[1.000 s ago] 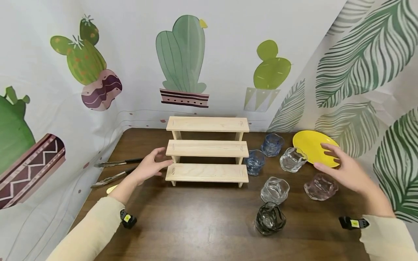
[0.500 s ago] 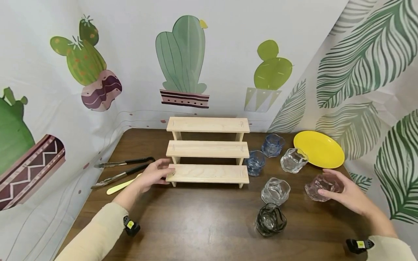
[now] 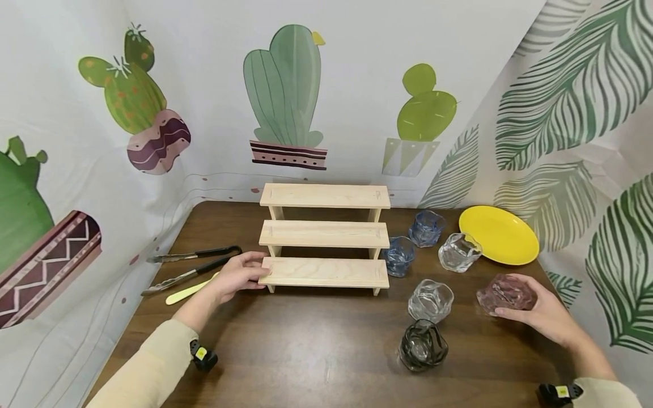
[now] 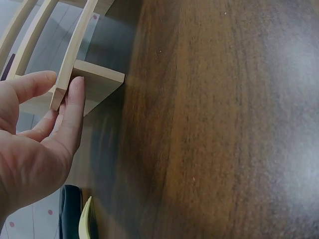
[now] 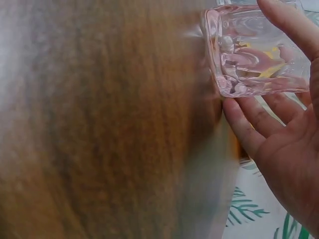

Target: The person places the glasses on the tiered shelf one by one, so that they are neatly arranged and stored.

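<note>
A three-tier wooden display stand (image 3: 326,272) stands at the middle of the table. My left hand (image 3: 236,279) holds the left end of its lowest board; in the left wrist view the thumb lies on one face and the fingers on the other. On the right, my right hand (image 3: 553,322) grips a pinkish drinking glass (image 3: 506,294). Seen from the right wrist, the thumb and fingers lie on opposite sides of this glass (image 5: 256,55), whose base is at or close to the tabletop.
Between stand and right hand are two blue glasses (image 3: 399,258), two clear glasses (image 3: 431,300) and a dark grey glass (image 3: 423,345). A yellow plate (image 3: 502,235) lies at back right. Black-handled tongs (image 3: 191,275) and a pale yellow utensil (image 3: 186,293) lie left.
The right hand has come down from over the yellow plate and taken hold of the pinkish glass. The left hand has moved onto the end of the stand's lowest board.
</note>
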Tool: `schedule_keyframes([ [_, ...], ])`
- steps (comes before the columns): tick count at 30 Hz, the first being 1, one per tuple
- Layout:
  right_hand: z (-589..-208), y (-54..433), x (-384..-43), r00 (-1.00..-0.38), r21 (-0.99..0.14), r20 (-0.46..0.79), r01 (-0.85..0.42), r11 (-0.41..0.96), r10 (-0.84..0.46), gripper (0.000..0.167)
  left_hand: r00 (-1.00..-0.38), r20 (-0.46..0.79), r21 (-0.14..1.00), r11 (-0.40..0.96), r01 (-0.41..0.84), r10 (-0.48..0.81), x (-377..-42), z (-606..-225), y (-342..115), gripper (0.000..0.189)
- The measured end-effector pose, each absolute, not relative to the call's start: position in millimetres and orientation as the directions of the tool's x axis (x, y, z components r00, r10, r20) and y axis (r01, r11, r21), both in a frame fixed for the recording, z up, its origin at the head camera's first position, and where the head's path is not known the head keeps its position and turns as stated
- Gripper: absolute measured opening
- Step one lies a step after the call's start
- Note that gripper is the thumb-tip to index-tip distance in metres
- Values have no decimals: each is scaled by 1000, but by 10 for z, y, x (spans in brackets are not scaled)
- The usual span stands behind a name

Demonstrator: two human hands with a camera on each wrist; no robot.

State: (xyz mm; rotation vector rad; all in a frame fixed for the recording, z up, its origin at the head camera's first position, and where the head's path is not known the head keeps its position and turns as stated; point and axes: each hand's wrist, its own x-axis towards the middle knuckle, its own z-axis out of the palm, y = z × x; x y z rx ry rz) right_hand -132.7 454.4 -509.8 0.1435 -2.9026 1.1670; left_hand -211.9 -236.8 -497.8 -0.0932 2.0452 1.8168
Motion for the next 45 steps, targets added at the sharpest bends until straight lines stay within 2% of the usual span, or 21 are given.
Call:
schedule_keyframes([
  [7, -5076, 4494, -1343, -999, -694, 24, -46, 718, -41, 79, -918, -341, 937, 148, -315, 203, -2114, -4993, -2375, 66],
  [20, -5152, 4471, -1337, -993, -744, 118, -104, 660, -23, 71, -918, -339, 939, 137, -316, 206, -2122, -5020, -2368, 65],
  [33, -5167, 4421, -1334, -982, -790, 178, -183, 585, -68, 62, -914, -337, 940, 130, -314, 228, -2117, -5021, -2386, 63],
  [45, -4948, 4310, -1402, -953, -813, 301, -243, 530, 25, 60, -917, -324, 945, 121, -304, 232, -2102, -5015, -2393, 63],
])
